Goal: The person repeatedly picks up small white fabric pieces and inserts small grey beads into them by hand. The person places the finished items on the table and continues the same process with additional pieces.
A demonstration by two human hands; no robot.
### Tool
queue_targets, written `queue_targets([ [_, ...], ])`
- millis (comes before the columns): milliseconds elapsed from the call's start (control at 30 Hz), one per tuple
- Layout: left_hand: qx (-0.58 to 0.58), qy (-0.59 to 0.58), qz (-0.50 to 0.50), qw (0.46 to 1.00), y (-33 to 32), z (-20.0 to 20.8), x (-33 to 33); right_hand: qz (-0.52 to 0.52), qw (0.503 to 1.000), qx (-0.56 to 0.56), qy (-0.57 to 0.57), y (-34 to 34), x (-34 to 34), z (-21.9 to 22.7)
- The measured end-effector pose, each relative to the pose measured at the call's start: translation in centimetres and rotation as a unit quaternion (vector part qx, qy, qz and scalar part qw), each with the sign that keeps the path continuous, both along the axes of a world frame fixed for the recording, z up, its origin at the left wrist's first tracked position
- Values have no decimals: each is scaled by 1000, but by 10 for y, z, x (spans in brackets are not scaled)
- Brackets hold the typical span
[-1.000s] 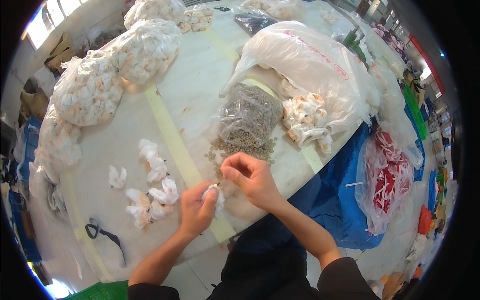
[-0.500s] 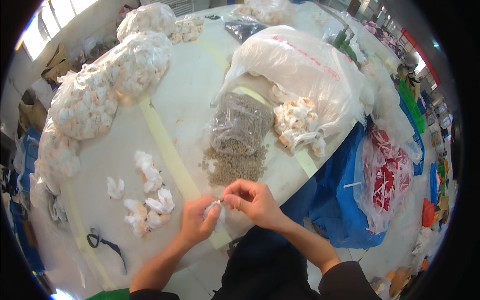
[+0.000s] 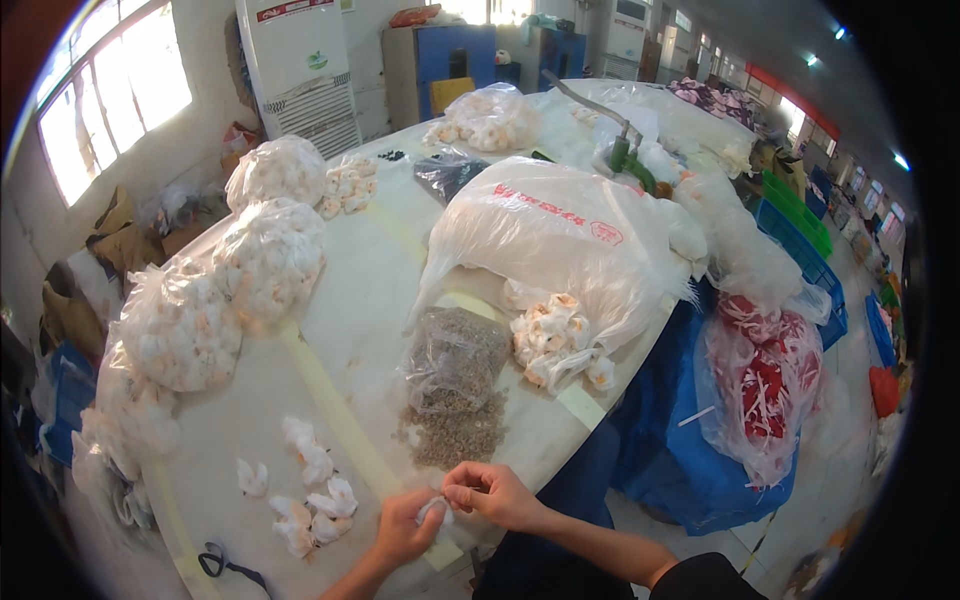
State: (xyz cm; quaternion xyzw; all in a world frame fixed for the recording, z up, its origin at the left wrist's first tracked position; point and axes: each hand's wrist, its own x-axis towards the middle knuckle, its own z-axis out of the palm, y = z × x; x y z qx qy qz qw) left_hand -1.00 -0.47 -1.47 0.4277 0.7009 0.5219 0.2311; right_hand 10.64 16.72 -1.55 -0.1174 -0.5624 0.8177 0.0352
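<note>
Close together at the near edge of the table, my two hands work on one small white artificial flower. My left hand (image 3: 405,528) is closed on the flower (image 3: 438,511), its thumb toward the right. My right hand (image 3: 492,496) pinches at the flower's top; whatever its fingertips grip is too small to make out. Just beyond them lies a heap of small grey-brown beads (image 3: 455,440), spilling from a clear plastic bag (image 3: 455,355). To the left, several loose white flowers (image 3: 328,512) rest on the table.
White flowers (image 3: 553,335) spill from a big plastic bag (image 3: 560,220). Filled bags (image 3: 185,330) line the left edge. A black strap loop (image 3: 215,565) lies near left. Right of the table, a bag of red and white pieces (image 3: 765,380) sits on blue sheeting (image 3: 690,470).
The view has tilted upward, so the table and both hands sit lower in the picture and more of the room shows. My hands stay together at the white flower.
</note>
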Motion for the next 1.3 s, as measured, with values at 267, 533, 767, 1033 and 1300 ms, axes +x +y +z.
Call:
queue_targets([
  [267, -35, 25, -16, 999, 4, 1, 1, -26, 986, 163, -12, 1, 8, 13],
  [533, -53, 60, -29, 996, 5, -2, 4, 10, 977, 215, 1, 11, 16, 4],
  [767, -86, 70, -43, 993, 8, -1, 4, 40, 953, 302, 7, 17, 12, 12],
  [1033, -68, 105, -46, 991, 9, -8, 3, 71, 953, 293, 8, 22, 3, 14],
  [1300, -66, 140, -37, 987, 9, -6, 7, 45, 948, 312, 36, 20, 8, 8],
])
